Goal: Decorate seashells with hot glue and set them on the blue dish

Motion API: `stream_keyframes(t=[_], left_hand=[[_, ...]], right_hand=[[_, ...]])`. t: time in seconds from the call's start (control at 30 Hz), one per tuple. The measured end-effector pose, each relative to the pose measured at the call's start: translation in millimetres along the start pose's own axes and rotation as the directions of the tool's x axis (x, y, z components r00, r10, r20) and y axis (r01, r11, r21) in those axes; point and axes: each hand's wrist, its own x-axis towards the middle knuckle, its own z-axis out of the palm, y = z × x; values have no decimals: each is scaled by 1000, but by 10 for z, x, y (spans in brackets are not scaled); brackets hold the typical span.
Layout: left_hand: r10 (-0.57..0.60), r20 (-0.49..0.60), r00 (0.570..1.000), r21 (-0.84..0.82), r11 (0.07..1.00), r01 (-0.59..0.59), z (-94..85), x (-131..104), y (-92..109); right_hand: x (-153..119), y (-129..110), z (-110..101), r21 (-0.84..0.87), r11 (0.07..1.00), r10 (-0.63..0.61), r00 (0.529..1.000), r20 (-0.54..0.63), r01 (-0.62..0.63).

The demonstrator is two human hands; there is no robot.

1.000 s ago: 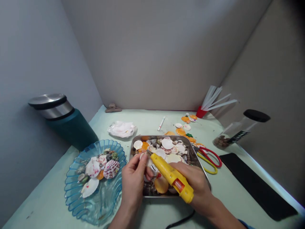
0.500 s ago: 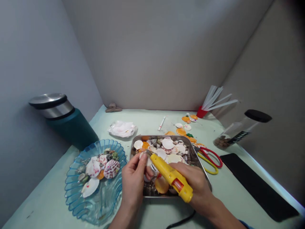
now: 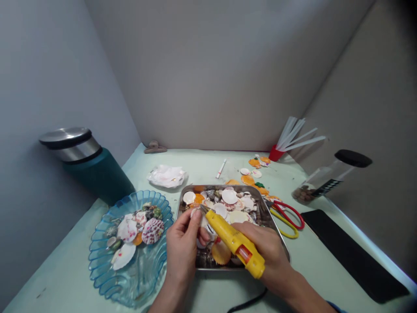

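My right hand is closed around a yellow hot glue gun, its metal nozzle pointing up and to the left. Between thumb and fingers, my left hand pinches a small white seashell, partly hidden by the fingers. The nozzle tip is at the shell, close to my left thumb; whether it touches I cannot tell. Both hands are over a metal tray full of white, orange and patterned shells. To the left, a blue scalloped glass plate bears more shells.
A teal bottle stands behind the plate. Crumpled white tissue, a claw clip and loose orange shells lie behind the tray. At right are scissors, a black flat case, a jar and a red cup of glue sticks.
Almost nothing differs. The rear end of the glue gun has shifted very slightly, while my left hand and the shell stay in place.
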Motion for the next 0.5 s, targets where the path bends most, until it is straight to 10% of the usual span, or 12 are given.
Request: stream_keyframes(t=[0.5], left_hand=[[-14, -47, 999, -90, 996, 9, -10, 13, -29]], right_hand=[[-2, 10, 7, -5, 1000, 20, 1000, -8, -21]])
